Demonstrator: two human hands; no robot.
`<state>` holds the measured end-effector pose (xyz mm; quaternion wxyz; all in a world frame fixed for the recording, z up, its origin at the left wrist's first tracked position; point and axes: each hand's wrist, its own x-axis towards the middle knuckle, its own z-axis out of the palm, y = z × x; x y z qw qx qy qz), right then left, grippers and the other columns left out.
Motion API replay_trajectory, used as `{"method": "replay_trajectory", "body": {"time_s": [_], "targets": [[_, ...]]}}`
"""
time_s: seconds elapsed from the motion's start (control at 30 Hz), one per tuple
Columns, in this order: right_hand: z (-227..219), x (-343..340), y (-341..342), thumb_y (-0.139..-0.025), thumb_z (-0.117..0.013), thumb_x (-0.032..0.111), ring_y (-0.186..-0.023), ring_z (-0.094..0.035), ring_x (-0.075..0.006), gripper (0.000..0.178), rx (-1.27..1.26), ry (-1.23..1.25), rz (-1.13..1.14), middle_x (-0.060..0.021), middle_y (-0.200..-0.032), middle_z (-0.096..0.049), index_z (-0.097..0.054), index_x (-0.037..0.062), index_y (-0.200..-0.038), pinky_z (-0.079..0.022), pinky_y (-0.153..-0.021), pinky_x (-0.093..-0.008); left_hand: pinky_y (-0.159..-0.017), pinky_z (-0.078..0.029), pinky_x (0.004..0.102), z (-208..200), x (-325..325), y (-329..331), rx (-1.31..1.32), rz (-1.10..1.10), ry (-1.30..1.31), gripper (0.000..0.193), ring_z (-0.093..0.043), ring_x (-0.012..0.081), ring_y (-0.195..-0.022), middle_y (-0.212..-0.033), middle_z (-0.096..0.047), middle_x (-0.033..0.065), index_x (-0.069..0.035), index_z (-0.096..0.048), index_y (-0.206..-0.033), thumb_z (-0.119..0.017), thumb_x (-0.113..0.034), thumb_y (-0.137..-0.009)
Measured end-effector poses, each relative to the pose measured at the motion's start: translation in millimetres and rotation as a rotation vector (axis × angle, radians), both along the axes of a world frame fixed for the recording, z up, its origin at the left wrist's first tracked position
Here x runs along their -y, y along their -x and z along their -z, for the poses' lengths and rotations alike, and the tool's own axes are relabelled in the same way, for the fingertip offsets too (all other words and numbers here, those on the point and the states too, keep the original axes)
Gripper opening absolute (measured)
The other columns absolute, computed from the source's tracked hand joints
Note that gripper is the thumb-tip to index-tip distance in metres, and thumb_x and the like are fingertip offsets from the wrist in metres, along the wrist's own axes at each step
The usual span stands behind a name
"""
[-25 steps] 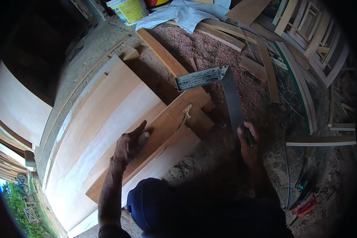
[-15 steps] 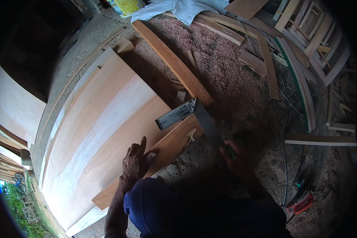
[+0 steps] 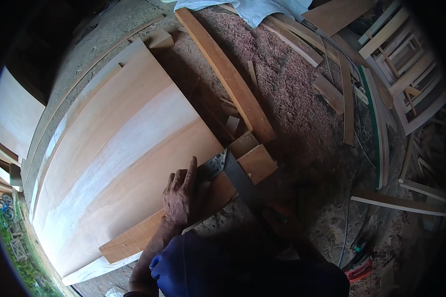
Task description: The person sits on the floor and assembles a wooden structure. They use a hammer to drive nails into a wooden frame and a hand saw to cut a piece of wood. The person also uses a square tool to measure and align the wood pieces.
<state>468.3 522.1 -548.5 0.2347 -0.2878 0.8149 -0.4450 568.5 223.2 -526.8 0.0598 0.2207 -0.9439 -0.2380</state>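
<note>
A metal try square (image 3: 213, 165) lies at the right end of a brown wooden board (image 3: 129, 241), its dark blade (image 3: 240, 177) crossing the board's width. My left hand (image 3: 178, 200) is closed at the stock's near end, with the index finger stretched forward and the thumb in shadow on the board. Deep shadow swallows my right hand (image 3: 281, 214) just nearer than the blade. Its fingers and anything in them cannot be made out. Under the board spreads a wide pale wood panel (image 3: 119, 143).
Right of the panel lies a long brown beam (image 3: 228, 74), beside wood shavings (image 3: 292, 94). Wood blocks (image 3: 158, 38) sit by the panel's far corner. Strips and frames (image 3: 406, 54) are piled at the far right. A red tool (image 3: 359, 271) and a cable (image 3: 347, 232) lie at lower right.
The try square has come down from above the board onto its right end, and my left hand has moved right to its stock. My right hand has come nearer, into shadow. The view has shifted.
</note>
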Motion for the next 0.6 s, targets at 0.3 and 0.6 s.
{"method": "replay_trajectory", "body": {"time_s": [0.3, 0.6], "targets": [[-24, -26, 58, -0.104, -0.053, 0.041, -0.09, -0.07, -0.0244, 0.046, -0.117, 0.272, 0.228, -0.0165, -0.095, -0.07, -0.069, -0.0018, -0.106, -0.054, -0.077, -0.0352, -0.08, -0.05, 0.0456, -1, 5, -4, 0.023, 0.056, 0.018, 0.079, -0.056, 0.0323, -0.093, -0.111, -0.059, 0.0144, 0.0, -0.04, -0.153, -0.072, -0.034, -0.089], [-67, 28, 70, -0.101, -0.058, 0.028, -0.078, -0.07, -0.0253, 0.032, -0.144, 0.249, 0.052, -0.0192, -0.094, -0.07, -0.058, -0.0018, -0.113, -0.057, -0.073, -0.0373, -0.078, -0.05, 0.0452, -5, 5, 1, 0.091, 0.072, 0.046, 0.081, -0.056, 0.0309, -0.092, -0.114, -0.058, 0.0152, 0.001, -0.041, -0.152, -0.074, -0.036, -0.087]]}}
